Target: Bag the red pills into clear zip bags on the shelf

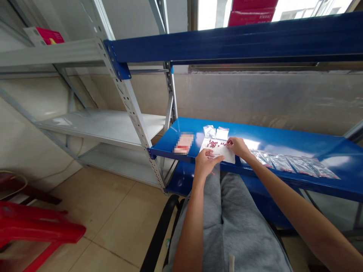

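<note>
So the setup here is a metal shelving rack (99, 124) in a tiled room, floor (113, 223) in pale tile, with a red plastic stool (36, 230) off to the left and a bright window (212, 15) up behind the rack. The person sits with grey sweatpants (238, 215) right up against a blue steel shelf (283, 139), working at about lap height. On that shelf there's a blurred-out packet (183, 143), then a white sheet (222, 154) lying flat, two clear bags (215, 132) just past it, and a row of small zip bags (295, 164) laid out to the right, each with a bit of red inside. Scattered on the white sheet are tiny red beads (212, 143), too small to say exactly what they are. The left hand (206, 163) is open, fingers lying almost flat on the near edge of the sheet, and the right hand (236, 146) is pinched up at the sheet's far edge, right by the beads, though I can't tell if it's gripping anything. Those beads look light and likely to roll on a slick sheet, so fingertips only, or lift the sheet by its edges. The bags look thin and floppy, best taken by the top edge.
</note>
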Available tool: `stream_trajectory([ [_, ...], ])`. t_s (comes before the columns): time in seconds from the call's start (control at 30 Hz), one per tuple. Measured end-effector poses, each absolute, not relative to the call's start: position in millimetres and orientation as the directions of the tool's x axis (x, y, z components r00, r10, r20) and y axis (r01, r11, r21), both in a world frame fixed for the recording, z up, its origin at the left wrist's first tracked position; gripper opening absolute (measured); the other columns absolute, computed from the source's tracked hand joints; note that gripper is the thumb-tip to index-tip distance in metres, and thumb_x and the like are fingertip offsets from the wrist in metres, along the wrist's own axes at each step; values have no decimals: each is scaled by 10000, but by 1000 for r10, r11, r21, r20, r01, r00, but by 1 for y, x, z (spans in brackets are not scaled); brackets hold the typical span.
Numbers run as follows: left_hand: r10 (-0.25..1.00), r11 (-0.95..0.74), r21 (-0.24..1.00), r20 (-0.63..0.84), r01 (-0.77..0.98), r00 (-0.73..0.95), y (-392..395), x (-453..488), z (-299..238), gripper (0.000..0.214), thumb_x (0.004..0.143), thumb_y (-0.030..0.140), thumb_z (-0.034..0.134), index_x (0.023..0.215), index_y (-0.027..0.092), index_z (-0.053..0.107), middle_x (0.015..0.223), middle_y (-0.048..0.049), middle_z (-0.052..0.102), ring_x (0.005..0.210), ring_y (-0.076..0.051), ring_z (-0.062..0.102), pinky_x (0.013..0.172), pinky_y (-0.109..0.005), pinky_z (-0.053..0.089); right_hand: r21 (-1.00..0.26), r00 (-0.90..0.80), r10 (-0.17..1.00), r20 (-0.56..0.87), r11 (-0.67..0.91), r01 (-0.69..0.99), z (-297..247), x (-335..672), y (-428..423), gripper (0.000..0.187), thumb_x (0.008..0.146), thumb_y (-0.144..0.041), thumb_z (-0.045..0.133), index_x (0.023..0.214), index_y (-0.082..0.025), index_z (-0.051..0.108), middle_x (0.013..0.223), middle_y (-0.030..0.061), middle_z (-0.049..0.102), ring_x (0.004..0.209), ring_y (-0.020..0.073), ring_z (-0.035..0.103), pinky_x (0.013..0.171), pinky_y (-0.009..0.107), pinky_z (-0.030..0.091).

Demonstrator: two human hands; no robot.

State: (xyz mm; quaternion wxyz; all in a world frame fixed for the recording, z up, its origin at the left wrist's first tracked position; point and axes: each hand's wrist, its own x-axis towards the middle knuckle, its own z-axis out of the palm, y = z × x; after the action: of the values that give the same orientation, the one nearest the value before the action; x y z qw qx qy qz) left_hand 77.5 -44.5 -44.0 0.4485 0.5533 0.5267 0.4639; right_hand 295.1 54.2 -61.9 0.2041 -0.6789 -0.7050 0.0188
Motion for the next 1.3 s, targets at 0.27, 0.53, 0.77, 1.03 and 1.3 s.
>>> stream_trajectory([
  [0.27,998,-65,986,60,155,37,-44,77,-45,560,661,426,902,1106,157,695,1092,-111,729,885,-214,692,633,-269,559,-741,-101,980,169,194,643,-19,290,24,325,861,-445,626,873,-138,734,720,43,657,622,137,505,562,264,350],
  [0.53,986,-160,976,150,146,74,-44,78,-46,592,652,461,912,1112,149,706,1025,-100,740,881,-211,684,774,-309,541,-742,-527,849,32,374,557,16,257,-8,347,819,-466,658,843,-134,755,752,49,670,682,145,497,625,278,377],
  [0.77,988,-123,986,111,114,103,-42,76,-49,656,647,483,910,1178,158,704,1020,-108,714,873,-210,670,602,-242,515,-779,-425,905,34,290,556,16,269,3,382,814,-486,657,939,-145,775,782,49,689,654,132,506,559,254,360],
  [1.03,992,-111,987,103,117,72,-40,74,-50,648,658,448,908,1186,134,703,1068,-127,709,885,-206,656,570,-224,512,-643,41,979,199,99,759,-25,299,46,204,811,-306,642,729,-144,736,638,50,684,621,167,599,610,281,403],
  [1.3,992,-121,986,116,116,49,-41,74,-47,610,654,420,915,1152,130,714,1066,-124,713,875,-200,672,705,-281,560,-419,3,963,268,114,901,-54,302,61,148,858,-202,662,925,-148,783,856,95,770,738,196,671,670,265,434],
])
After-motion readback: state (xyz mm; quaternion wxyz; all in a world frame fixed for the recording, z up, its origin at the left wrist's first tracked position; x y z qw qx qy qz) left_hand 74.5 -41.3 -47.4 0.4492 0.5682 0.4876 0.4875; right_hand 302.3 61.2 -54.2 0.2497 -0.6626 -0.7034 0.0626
